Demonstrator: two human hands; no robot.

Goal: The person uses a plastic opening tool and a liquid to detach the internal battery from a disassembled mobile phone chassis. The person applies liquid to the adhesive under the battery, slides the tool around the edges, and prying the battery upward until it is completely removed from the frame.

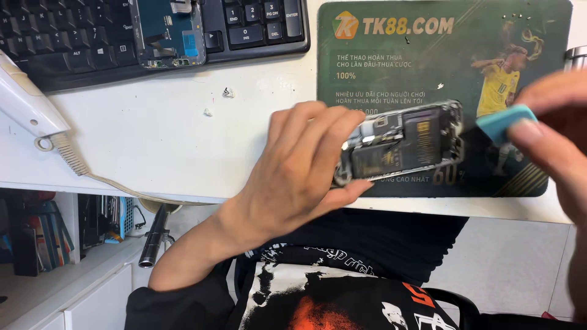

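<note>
Blurring at the frame edge, right hand (553, 131) pinches teal pick (504, 121).

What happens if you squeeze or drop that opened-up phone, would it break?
Probably yes. The opened phone has its back off, so the battery and small parts are bare and could get damaged by a hard squeeze. It looks stiff and flat, so it likely won't bend or roll. The left hand holds only one end, above the dark mat, so it might slip.

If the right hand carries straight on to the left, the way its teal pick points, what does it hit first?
Most likely the right end of the opened phone that the left hand holds. The teal pick in the right hand points at it, though the blur hides how their heights compare.
</note>
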